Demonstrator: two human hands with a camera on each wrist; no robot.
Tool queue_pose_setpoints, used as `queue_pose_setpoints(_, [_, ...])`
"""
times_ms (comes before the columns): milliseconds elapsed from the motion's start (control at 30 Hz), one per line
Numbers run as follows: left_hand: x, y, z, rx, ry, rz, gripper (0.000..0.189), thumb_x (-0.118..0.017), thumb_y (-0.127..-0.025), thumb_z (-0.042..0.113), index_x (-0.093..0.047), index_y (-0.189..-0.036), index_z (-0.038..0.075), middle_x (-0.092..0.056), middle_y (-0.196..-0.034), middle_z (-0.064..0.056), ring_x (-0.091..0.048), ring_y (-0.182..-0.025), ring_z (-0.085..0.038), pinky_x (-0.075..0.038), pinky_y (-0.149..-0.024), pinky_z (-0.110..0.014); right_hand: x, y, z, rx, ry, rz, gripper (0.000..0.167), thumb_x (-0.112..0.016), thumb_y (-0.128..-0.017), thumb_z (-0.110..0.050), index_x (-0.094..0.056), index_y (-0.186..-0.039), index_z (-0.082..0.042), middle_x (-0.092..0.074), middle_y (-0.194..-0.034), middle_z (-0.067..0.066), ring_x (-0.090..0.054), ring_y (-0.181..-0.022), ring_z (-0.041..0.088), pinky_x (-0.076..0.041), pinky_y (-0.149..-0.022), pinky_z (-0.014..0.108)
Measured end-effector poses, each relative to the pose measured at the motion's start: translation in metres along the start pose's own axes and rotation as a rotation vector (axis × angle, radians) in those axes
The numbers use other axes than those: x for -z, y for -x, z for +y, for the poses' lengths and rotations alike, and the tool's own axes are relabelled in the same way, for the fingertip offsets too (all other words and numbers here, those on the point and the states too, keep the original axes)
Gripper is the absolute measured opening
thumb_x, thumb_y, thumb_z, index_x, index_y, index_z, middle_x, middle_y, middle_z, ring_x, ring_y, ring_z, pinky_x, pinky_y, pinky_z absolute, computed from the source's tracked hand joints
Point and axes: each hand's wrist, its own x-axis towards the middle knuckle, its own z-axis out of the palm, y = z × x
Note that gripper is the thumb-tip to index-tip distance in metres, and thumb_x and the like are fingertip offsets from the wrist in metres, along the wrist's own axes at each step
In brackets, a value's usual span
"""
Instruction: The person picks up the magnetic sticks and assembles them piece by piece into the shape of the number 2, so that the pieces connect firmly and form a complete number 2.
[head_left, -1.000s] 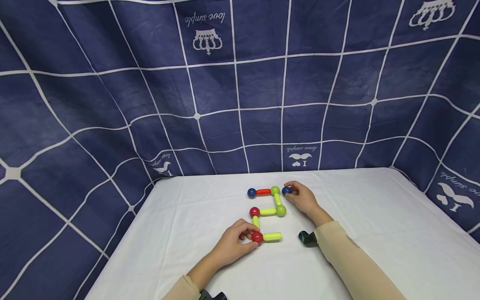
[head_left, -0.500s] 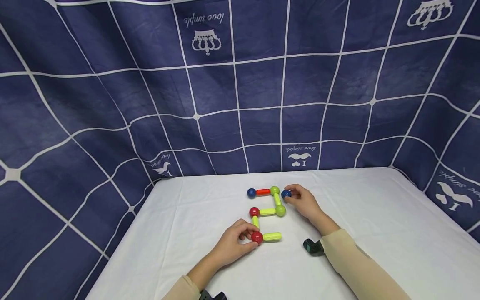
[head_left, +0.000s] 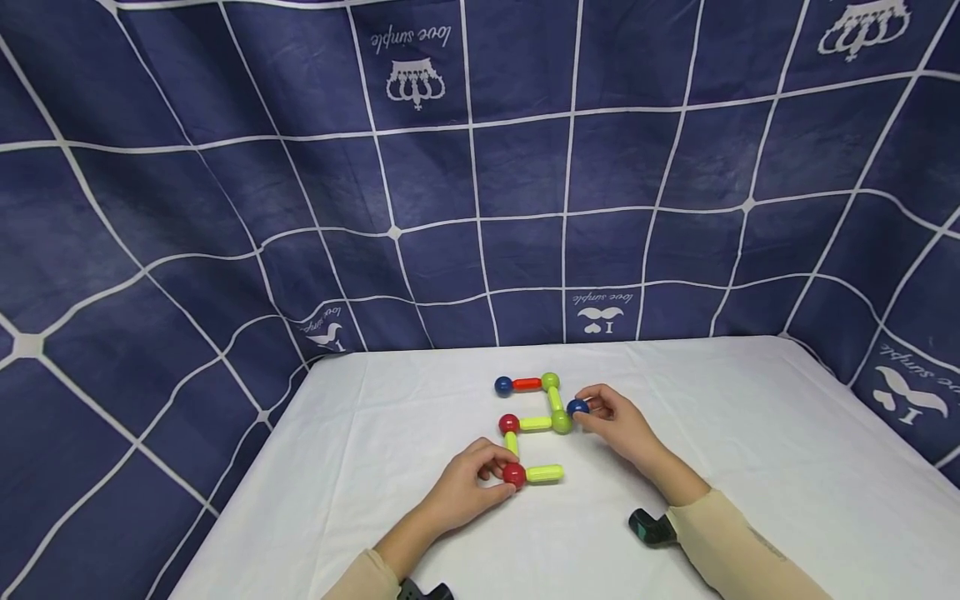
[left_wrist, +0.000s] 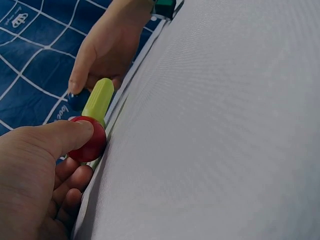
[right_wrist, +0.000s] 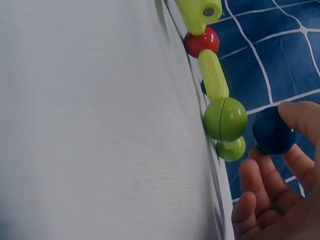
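Note:
My left hand [head_left: 471, 487] pinches the near red ball [head_left: 514, 475] between thumb and fingers. From that ball a yellow-green rod [head_left: 545, 473] points right with its far end bare. The ball belongs to a zigzag of rods and balls on the table: another red ball [head_left: 509, 424], a green ball [head_left: 561, 422], a farther green ball [head_left: 551, 381], then a red rod [head_left: 527, 384] ending in a blue ball [head_left: 503, 386]. My right hand [head_left: 618, 422] holds a second blue ball [right_wrist: 273, 131] by thumb and fingertips, just right of the nearer green ball, with a small gap in the right wrist view.
A white cloth [head_left: 360, 433] covers the table. Behind and at both sides hangs a dark blue curtain [head_left: 525, 175] with white grid lines. A dark device [head_left: 651, 528] sits at the right wrist, another [head_left: 424, 592] at the left.
My right hand has drawn the blue ball toward me, from beside the far green ball to beside the nearer one. The left hand and the joined pieces have stayed put.

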Motion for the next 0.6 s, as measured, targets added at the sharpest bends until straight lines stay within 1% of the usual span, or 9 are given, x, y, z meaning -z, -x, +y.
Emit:
queue_pose_setpoints(167, [0.0, 0.0, 0.0, 0.007, -0.002, -0.003, 0.031, -0.08, -0.084, 0.026, -0.069, -0.113, 0.027, -0.06, -0.099, 0.01, -0.057, -0.089, -0.004, -0.048, -0.079, -0.019, 0.004, 0.011, -0.005, 0.005, -0.032, -0.07, 0.035, -0.075, -0.089, -0.022, -0.061, -0.117, -0.008, -0.064, -0.103, 0.011, -0.058, -0.079, 0.013, -0.048, -0.066, 0.023])
queue_pose_setpoints(233, [0.0, 0.0, 0.0, 0.008, -0.005, -0.003, 0.031, -0.08, -0.084, 0.026, -0.069, -0.114, 0.028, -0.06, -0.099, 0.01, -0.057, -0.09, -0.005, -0.048, -0.079, -0.02, 0.005, 0.014, -0.005, 0.013, -0.051, -0.122, 0.036, -0.075, -0.089, -0.022, -0.059, -0.118, -0.006, -0.064, -0.103, 0.012, -0.059, -0.078, 0.013, -0.048, -0.065, 0.023])
queue_pose_setpoints(333, [0.001, 0.0, -0.001, 0.006, -0.006, -0.003, 0.031, -0.08, -0.084, 0.026, -0.069, -0.114, 0.028, -0.06, -0.099, 0.01, -0.057, -0.09, -0.005, -0.048, -0.079, -0.02, 0.005, 0.018, -0.004, 0.027, -0.077, -0.227, 0.037, -0.074, -0.089, -0.02, -0.058, -0.118, -0.003, -0.062, -0.101, 0.011, -0.06, -0.076, 0.013, -0.049, -0.064, 0.022])
queue_pose_setpoints(400, [0.001, 0.0, -0.001, 0.004, -0.006, -0.005, 0.031, -0.08, -0.084, 0.026, -0.069, -0.113, 0.027, -0.06, -0.1, 0.01, -0.058, -0.09, -0.005, -0.048, -0.079, -0.02, 0.005, 0.02, -0.001, 0.053, -0.086, -0.295, 0.037, -0.074, -0.09, -0.018, -0.057, -0.118, -0.002, -0.062, -0.1, 0.011, -0.06, -0.074, 0.013, -0.049, -0.064, 0.022])
queue_pose_setpoints(467, [0.0, 0.0, -0.001, 0.004, -0.004, -0.007, 0.031, -0.08, -0.084, 0.026, -0.069, -0.113, 0.027, -0.06, -0.1, 0.01, -0.058, -0.09, -0.005, -0.048, -0.079, -0.019, 0.005, 0.021, 0.001, 0.076, -0.092, -0.343, 0.036, -0.073, -0.09, -0.016, -0.056, -0.117, -0.001, -0.062, -0.099, 0.011, -0.06, -0.074, 0.012, -0.049, -0.064, 0.021])
queue_pose_setpoints(600, [0.0, 0.0, 0.0, 0.002, -0.005, -0.007, 0.031, -0.08, -0.084, 0.026, -0.069, -0.114, 0.026, -0.06, -0.1, 0.01, -0.058, -0.09, -0.005, -0.048, -0.079, -0.02, 0.008, 0.022, 0.004, 0.112, -0.083, -0.39, 0.034, -0.073, -0.089, -0.015, -0.057, -0.116, -0.002, -0.061, -0.098, 0.01, -0.056, -0.076, 0.011, -0.048, -0.067, 0.02])
